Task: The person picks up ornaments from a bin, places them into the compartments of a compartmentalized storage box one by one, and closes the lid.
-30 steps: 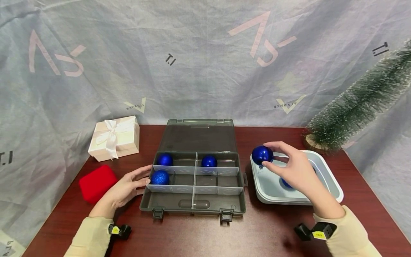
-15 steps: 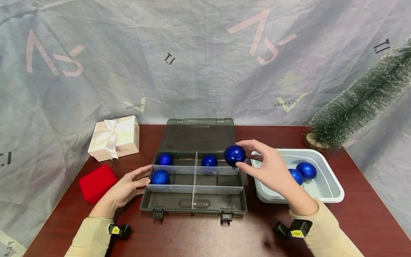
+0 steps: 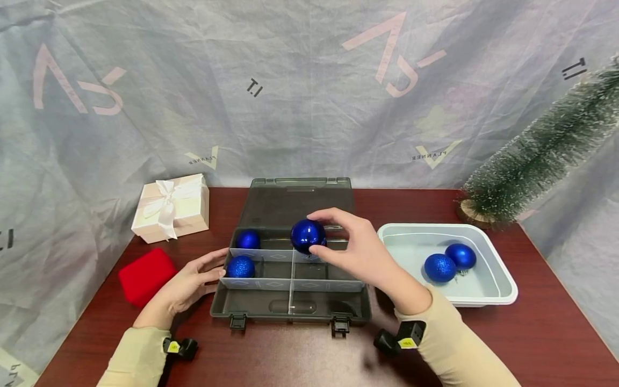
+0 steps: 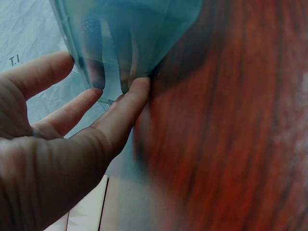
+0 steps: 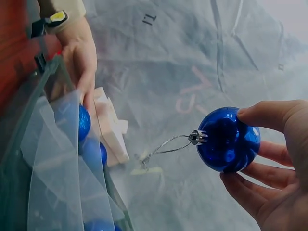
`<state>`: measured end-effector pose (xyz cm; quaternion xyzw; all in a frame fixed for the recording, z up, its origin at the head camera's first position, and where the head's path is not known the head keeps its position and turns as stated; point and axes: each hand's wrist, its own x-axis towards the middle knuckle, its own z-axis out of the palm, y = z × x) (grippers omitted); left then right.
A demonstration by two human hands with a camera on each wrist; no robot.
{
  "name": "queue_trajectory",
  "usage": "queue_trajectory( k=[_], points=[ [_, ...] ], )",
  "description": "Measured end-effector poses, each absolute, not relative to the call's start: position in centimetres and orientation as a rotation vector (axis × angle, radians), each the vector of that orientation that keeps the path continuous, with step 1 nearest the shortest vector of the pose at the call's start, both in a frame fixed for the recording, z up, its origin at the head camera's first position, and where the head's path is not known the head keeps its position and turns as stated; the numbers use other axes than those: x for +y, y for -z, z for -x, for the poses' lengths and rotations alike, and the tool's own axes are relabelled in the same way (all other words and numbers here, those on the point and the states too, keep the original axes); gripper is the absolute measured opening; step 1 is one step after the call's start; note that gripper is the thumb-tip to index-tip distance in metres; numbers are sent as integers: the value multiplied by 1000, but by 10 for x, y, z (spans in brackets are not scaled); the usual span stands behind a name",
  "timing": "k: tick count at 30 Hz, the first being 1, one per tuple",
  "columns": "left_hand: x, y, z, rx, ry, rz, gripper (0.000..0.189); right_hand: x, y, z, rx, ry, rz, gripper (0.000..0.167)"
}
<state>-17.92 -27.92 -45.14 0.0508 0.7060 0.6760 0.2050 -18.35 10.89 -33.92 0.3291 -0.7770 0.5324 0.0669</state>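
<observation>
My right hand point(image 3: 360, 247) pinches a shiny blue Christmas ball point(image 3: 308, 236) between thumb and fingers above the compartment box. In the right wrist view the silver cap point(image 5: 197, 137) and hanging loop of this bauble point away from the palm. The smoky clear box point(image 3: 316, 317) lies with its lid folded back. A matte blue ball point(image 3: 248, 239) sits in its back left compartment and a glittery one point(image 3: 240, 266) in the middle left. The back right compartment is partly hidden by the held ball. My left hand point(image 3: 195, 282) touches the box's left wall with its fingertips.
A pale tray point(image 3: 406, 247) on the right holds a glittery blue ball point(image 3: 440, 267) and a matte one point(image 3: 461, 256). Behind it stands a small frosted tree point(image 3: 527, 166). On the left are a ribboned gift box point(image 3: 169, 207) and a red velvety box point(image 3: 147, 277).
My right hand has carried the shiny ball leftward from over the tray to over the compartment box, uncovering the two balls in the tray. The left hand stays in place.
</observation>
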Motion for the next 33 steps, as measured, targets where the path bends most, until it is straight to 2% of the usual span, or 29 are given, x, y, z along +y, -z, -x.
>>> queue_trajectory(
  k=[9, 21, 33],
  points=[
    [-279, 451, 179, 1960, -1893, -146, 68, 84, 347, 190, -2391, -1712, -969, 43],
    [-279, 452, 179, 1966, -1888, -129, 68, 54, 387, 209, -2503, -1874, -911, 38],
    [-279, 451, 179, 1968, -1887, -136, 68, 46, 411, 212, -2721, -1568, -989, 42]
  ],
)
